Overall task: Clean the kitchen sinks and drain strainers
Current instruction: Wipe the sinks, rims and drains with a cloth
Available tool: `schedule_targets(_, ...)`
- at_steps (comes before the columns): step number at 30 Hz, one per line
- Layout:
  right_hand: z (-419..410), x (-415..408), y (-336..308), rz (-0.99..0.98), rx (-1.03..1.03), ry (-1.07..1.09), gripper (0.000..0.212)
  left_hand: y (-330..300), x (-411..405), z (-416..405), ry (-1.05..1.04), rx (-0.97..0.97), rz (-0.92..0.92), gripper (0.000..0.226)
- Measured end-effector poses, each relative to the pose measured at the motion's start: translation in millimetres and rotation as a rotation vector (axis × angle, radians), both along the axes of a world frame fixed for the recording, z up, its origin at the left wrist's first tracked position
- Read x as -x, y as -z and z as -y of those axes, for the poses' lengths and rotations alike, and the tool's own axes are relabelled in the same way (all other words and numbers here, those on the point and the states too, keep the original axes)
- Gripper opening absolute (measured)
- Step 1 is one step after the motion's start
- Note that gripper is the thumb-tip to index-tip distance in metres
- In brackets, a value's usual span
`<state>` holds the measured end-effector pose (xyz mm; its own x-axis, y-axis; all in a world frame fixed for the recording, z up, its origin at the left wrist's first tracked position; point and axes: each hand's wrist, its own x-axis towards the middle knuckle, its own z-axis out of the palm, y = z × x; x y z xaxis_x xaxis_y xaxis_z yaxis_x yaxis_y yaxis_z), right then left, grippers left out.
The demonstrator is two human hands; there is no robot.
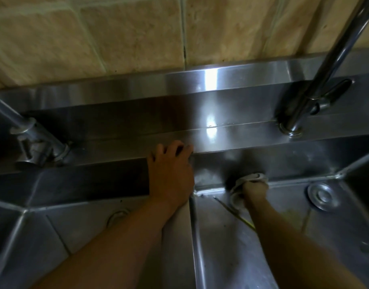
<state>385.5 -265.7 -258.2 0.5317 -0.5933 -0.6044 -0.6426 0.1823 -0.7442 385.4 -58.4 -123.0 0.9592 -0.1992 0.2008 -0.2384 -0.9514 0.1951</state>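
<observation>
where the 2 forearms enter from the bottom edge, the listing begins: 2 stainless steel basins side by side, split by a narrow divider wall running up the middle of the view.

item, left sink: steel floor, with a round drain strainer partly hidden behind the left forearm.

item, right sink: steel floor with faint yellowish staining; a round drain strainer sits near its far right corner, uncovered.

item, right hand: down inside the right sink at the foot of the back wall, fingers curled around a whitish cloth bunched against the steel.

item, left hand: resting over the far end of the divider, fingers bent and spread onto the back ledge, holding nothing.

item, left faucet: base and handle fitting mounted on the ledge at far left.

item, right faucet: tall tube rising from a round base on the ledge at right, lever handle beside it.

item, backsplash: steel strip above the ledge, bright glare at centre.

item, wall: tan tiles with pale grout, farthest back.
</observation>
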Motion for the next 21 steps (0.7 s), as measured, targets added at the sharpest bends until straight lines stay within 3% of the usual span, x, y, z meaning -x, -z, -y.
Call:
schedule_targets(6, -82, -4, 10, -0.046, -0.057, -0.244, 0.03, 3, -1, 0, 0.0, -0.022, -0.016, 0.048)
schedule_targets(11, -64, 16, -26, 0.088, -0.338, 0.032, 0.008, 2, -2, -2, 0.026, -0.033, -0.026, 0.047)
schedule_targets(15, -24, 44, -73, 0.231, -0.3, -0.001, 0.028, -8, 4, 2, 0.035, -0.123, -0.026, 0.045)
schedule_targets(21, 24, 85, -107, 0.192, -0.109, -0.021, 0.016, -31, 8, 22, 0.078, -0.323, -0.094, 0.047)
